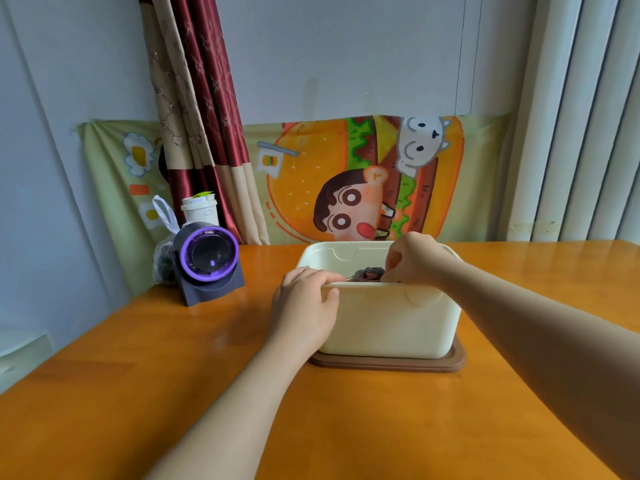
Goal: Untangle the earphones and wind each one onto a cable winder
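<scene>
In cream box (381,317), earphone tangle (369,273), lying crosswise

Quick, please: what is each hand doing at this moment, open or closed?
Left hand: grip closed round the near rim of the cream box.
Right hand: grip closed, pinching the dark bundle inside the box.

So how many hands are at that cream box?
2. The left hand grips the near rim of the box; the right hand reaches inside, pinching a dark bundle.
</scene>
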Demonstrator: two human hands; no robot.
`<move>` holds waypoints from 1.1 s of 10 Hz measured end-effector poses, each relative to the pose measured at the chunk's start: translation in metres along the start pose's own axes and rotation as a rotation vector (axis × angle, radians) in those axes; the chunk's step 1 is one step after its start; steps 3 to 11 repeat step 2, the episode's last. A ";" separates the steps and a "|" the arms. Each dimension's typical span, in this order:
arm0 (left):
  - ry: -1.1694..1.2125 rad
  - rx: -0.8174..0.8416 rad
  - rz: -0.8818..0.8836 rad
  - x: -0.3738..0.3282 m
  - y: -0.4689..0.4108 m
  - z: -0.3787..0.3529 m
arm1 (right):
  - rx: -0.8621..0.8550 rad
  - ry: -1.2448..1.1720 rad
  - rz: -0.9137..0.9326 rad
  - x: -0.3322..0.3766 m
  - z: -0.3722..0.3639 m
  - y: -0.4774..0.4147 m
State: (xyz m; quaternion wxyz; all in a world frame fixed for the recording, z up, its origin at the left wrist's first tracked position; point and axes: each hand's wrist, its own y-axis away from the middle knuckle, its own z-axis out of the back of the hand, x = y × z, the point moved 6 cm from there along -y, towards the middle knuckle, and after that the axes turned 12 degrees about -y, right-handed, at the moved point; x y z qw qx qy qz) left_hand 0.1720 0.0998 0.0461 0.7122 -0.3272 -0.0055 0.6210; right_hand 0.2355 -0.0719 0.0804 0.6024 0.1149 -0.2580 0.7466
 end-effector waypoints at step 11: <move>0.030 -0.004 0.009 0.002 0.001 0.000 | 0.106 -0.064 -0.058 -0.001 0.002 -0.001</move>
